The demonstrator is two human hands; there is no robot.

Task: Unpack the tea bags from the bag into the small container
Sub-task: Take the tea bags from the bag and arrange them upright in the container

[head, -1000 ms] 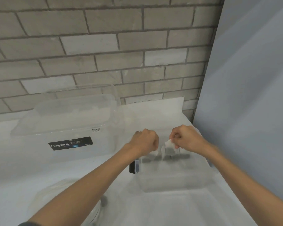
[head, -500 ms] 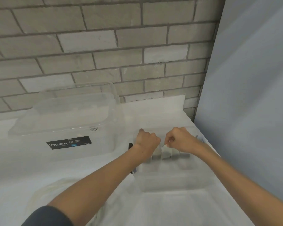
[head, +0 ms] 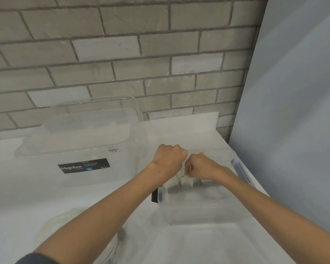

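Large clear storage box (head: 80, 149), lidded, set at left on white table (head: 46, 197), back against grey brick wall (head: 122, 54). Black "Megabox" label (head: 83, 165) on front face; barcode sticker (head: 113, 150) just above. Grey-blue panel (head: 293, 111) upright along table's right edge.

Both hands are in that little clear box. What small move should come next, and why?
Probably release it: the right hand pinches the top of a tea bag that stands in the row inside the small container, left hand curled beside it.
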